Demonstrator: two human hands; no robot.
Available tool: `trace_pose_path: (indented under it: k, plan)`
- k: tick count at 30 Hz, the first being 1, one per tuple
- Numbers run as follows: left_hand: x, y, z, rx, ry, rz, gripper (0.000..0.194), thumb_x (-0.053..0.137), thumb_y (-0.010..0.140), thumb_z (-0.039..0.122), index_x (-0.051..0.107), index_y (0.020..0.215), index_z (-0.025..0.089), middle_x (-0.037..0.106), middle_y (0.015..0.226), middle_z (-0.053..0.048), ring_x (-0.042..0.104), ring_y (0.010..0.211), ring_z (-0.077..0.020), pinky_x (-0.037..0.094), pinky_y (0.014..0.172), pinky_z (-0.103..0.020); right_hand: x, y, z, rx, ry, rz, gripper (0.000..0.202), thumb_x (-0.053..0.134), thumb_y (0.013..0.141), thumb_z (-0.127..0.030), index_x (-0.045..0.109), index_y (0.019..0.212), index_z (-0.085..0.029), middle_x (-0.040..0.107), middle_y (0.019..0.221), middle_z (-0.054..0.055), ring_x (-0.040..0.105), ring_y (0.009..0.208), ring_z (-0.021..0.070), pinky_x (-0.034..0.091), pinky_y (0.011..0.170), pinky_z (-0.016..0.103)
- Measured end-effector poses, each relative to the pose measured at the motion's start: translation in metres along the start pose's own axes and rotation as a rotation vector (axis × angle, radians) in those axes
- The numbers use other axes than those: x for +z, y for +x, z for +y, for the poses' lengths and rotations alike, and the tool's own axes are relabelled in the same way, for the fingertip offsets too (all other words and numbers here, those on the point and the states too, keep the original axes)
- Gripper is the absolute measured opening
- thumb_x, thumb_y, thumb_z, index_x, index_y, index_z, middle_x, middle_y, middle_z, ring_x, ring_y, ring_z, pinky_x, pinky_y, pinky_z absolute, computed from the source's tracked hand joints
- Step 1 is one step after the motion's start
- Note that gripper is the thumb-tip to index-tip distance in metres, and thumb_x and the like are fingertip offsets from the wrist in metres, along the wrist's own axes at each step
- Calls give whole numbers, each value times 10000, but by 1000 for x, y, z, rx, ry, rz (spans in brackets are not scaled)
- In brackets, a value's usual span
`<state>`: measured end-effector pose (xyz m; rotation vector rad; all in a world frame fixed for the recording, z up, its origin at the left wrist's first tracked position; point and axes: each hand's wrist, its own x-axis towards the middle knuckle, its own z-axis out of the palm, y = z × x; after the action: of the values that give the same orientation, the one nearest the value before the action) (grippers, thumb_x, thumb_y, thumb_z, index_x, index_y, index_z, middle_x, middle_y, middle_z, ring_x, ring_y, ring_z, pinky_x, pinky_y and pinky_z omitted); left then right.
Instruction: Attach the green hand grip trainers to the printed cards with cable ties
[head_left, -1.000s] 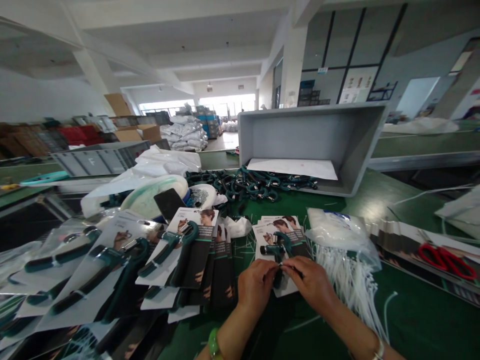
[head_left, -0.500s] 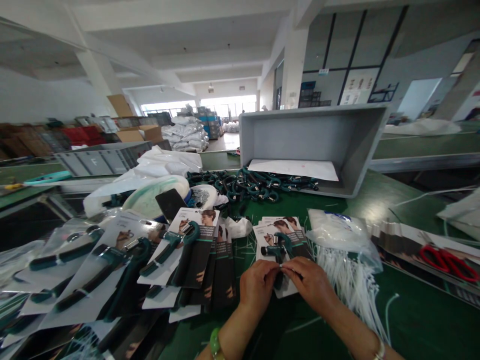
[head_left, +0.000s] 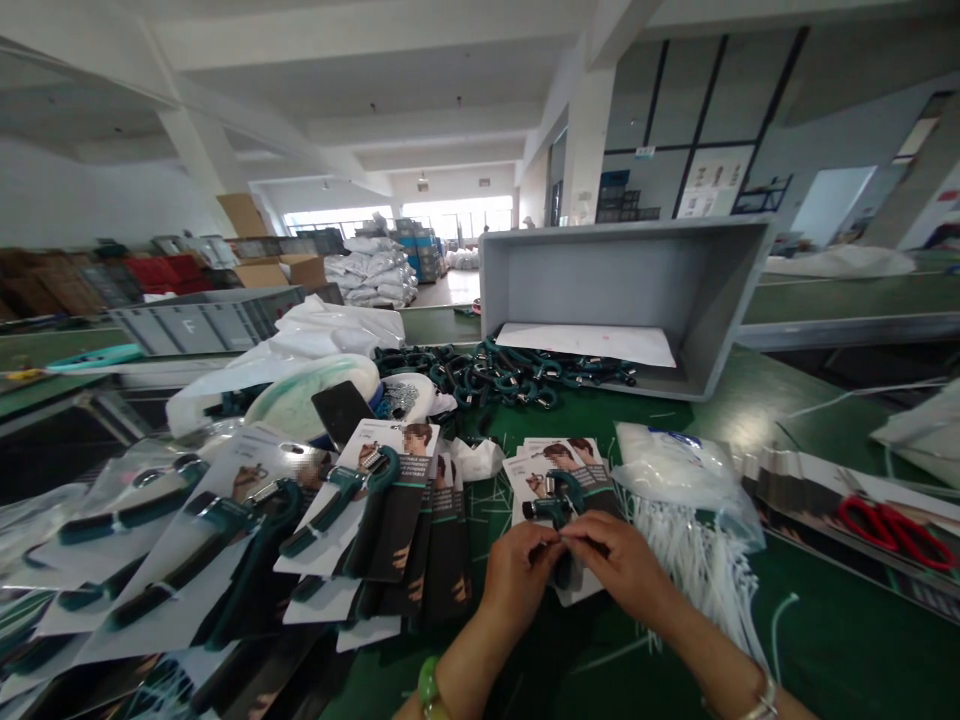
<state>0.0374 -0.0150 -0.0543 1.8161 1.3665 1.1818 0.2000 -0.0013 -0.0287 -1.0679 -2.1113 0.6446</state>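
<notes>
Hand gripper (head_left: 559, 500), teal and black, lies on a printed card (head_left: 551, 475) on the green table (head_left: 825, 640), directly in front of the person's two hands. Its curved top and metal spring show just beyond the fingertips; its lower handles are hidden under them. The left hand (head_left: 517, 575) and the right hand (head_left: 619, 560) meet thumb to thumb over the middle of the hand gripper, both sets of fingers pinched together on something small and pale at that spot. Whether it is a tie or part of the card is too small to tell. The left wrist carries a green bracelet (head_left: 426, 688).

Just right of the hand gripper lies a clear bag of white plastic ties (head_left: 679, 465), with loose ties fanned out beneath it. Far right of the hand gripper, red scissors (head_left: 889, 525) rest on a dark strip of cards. Beyond the hand gripper, a heap of loose grippers (head_left: 495, 372) spills before a grey bin (head_left: 630, 290) tipped on its side. Left of the hand gripper, finished cards with grippers attached (head_left: 360, 490) overlap in a wide spread, some in clear sleeves.
</notes>
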Motion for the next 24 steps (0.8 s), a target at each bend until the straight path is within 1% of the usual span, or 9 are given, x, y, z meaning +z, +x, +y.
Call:
trace_pose_path:
  k: [2,5,8,10,12,14,17,20,24]
  plan:
    - [0,1,3,-3,13,-9,144,555,798,265,671,780,182,653,773,-22,584,714,-121,443,672,-210,3,0,0,-45,-30,57,213,435,873,-283,613,795,-195,588,755,32,558,742,155,439,687,278]
    - [-5,3,12,-20,93,-54,120,561,775,272,662,780,209,643,857,-8,580,768,-122,442,712,-213,10,0,2,-43,-37,234,192,420,871,-271,546,752,-189,553,731,25,533,714,154,424,665,274]
    - [-13,5,26,-60,219,-118,144,532,775,301,663,817,258,635,875,15,578,787,-131,435,704,-224,14,1,3,81,14,455,166,427,864,-299,519,777,-191,526,689,7,508,626,141,413,586,248]
    - [-17,5,34,-80,282,-142,172,501,787,322,658,845,283,633,891,23,580,782,-133,427,689,-230,13,3,3,143,44,514,169,431,862,-323,517,800,-192,527,685,4,503,608,139,410,570,242]
    - [-17,3,38,-104,328,-151,179,513,773,344,640,888,291,627,942,22,582,798,-140,419,688,-236,11,7,0,126,90,445,178,420,869,-333,523,833,-192,566,764,23,537,699,151,427,643,252]
    - [-15,0,36,-141,362,-152,233,555,737,359,608,951,281,622,971,11,582,812,-154,415,684,-244,7,11,-3,94,157,291,198,393,886,-335,528,849,-194,591,827,31,552,771,153,429,703,260]
    - [-11,-3,24,-194,355,-130,262,544,744,340,575,988,250,631,918,-5,584,765,-152,413,662,-245,2,13,-6,78,210,77,236,350,908,-321,507,784,-195,580,733,5,543,683,129,423,654,244]
    - [-10,-2,11,-234,302,-95,182,528,760,327,600,881,212,638,836,-16,584,729,-145,414,652,-240,-2,6,-1,-59,40,-29,225,343,900,-249,493,742,-193,557,679,1,522,642,125,395,618,240]
    - [-11,-1,6,-253,281,-75,159,542,753,337,604,786,194,634,790,-17,581,725,-145,414,660,-240,0,-11,10,-308,-303,-25,195,351,854,-147,520,766,-187,576,667,26,494,624,146,343,580,258]
